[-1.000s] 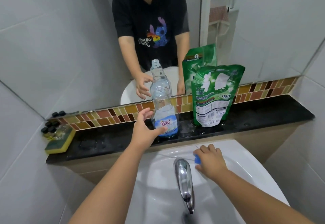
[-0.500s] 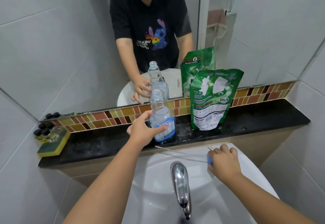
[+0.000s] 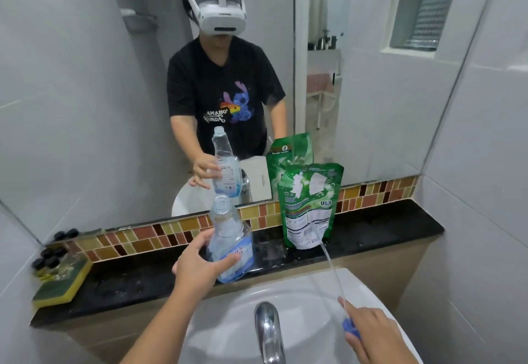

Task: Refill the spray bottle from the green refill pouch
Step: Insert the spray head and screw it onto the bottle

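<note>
At frame centre, our left hand grips the spray bottle; our right hand, lower right, pinches the sprayer head.

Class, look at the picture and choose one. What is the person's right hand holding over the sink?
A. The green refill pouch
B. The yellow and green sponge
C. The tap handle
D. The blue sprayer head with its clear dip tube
D: the right hand grips the blue sprayer head, its clear dip tube slanting up toward the green refill pouch, which stands untouched on the ledge.
</note>
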